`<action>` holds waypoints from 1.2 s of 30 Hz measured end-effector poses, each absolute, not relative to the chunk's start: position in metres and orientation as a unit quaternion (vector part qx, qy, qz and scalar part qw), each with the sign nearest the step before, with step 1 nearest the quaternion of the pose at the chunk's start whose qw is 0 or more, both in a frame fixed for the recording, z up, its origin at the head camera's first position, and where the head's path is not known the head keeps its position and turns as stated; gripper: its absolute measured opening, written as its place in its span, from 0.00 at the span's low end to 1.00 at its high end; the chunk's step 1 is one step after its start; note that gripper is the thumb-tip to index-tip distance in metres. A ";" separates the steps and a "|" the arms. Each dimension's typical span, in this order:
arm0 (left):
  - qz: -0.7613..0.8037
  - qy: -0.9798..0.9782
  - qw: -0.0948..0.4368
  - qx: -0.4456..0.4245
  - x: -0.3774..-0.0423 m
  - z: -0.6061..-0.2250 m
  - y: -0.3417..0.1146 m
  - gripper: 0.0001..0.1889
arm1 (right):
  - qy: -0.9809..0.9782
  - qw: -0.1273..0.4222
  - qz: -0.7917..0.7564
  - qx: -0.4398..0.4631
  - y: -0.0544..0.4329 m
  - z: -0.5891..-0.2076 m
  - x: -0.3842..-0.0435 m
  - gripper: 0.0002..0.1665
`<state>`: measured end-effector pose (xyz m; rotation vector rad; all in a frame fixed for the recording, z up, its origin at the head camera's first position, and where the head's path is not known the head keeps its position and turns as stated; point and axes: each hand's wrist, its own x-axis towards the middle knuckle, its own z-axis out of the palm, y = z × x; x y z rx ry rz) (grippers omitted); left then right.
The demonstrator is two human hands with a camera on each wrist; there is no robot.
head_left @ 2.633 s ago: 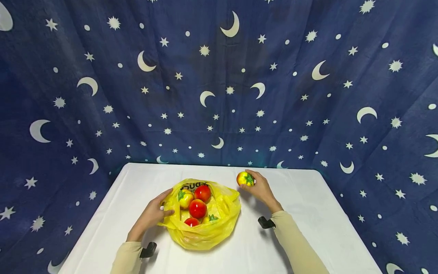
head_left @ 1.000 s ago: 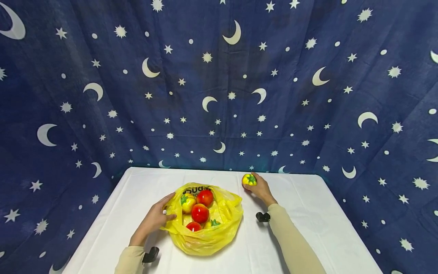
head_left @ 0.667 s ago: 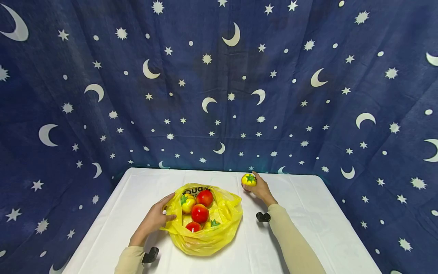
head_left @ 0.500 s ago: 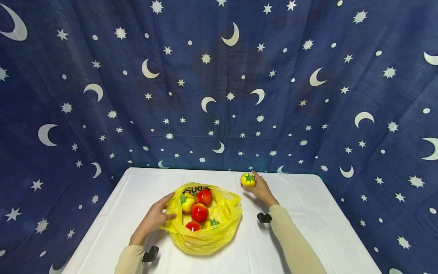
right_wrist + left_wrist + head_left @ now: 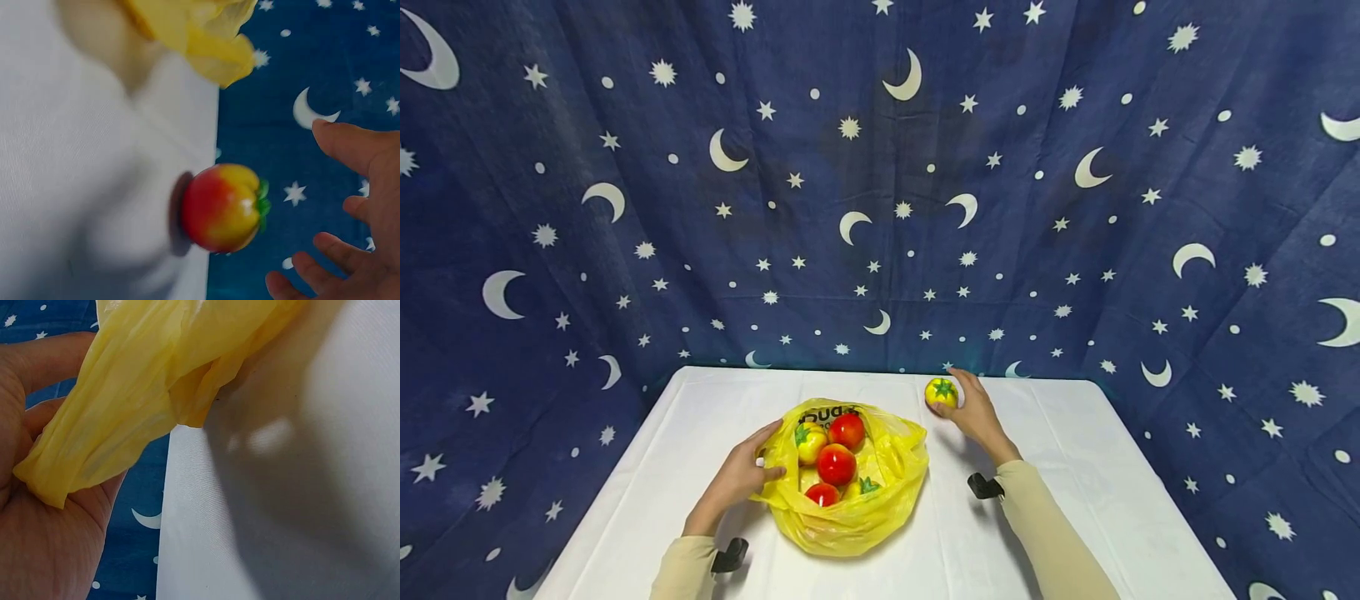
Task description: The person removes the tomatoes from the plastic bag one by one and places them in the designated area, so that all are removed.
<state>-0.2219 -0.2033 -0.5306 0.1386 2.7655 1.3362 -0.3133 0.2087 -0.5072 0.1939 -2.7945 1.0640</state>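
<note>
A yellow plastic bag (image 5: 850, 533) stands wide open on the table, with several round red and yellow fruits inside, among them a red one (image 5: 837, 464). My left hand (image 5: 737, 477) holds the bag's left rim between thumb and fingers; in the left wrist view the film (image 5: 119, 406) runs down into the palm. Behind the bag on the right, a tomato-like red-and-yellow fruit (image 5: 222, 209) with a green leafy top rests on the table. My right hand (image 5: 976, 417) is just right of it, fingers spread, and the right wrist view shows a gap between them.
A white cloth covers the table (image 5: 1075, 500), whose far edge lies just behind the single fruit. Dark blue curtains (image 5: 880, 167) with moons and stars hang behind and along both sides. Each forearm wears a black wrist mount (image 5: 985, 487).
My right hand has lowered the red-and-yellow fruit onto the table and let go, its fingers now spread apart from it. My left hand keeps its hold on the bag.
</note>
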 end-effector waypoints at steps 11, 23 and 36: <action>0.436 0.898 0.031 0.044 -0.220 -0.531 -0.202 0.44 | -0.907 0.131 0.388 0.103 0.197 -0.490 -0.286 0.41; 0.441 0.896 0.031 0.042 -0.221 -0.532 -0.203 0.44 | -0.888 0.183 0.405 0.122 0.180 -0.477 -0.261 0.35; 0.440 0.896 0.022 0.056 -0.223 -0.530 -0.201 0.44 | -0.867 0.186 0.435 0.155 0.162 -0.476 -0.238 0.34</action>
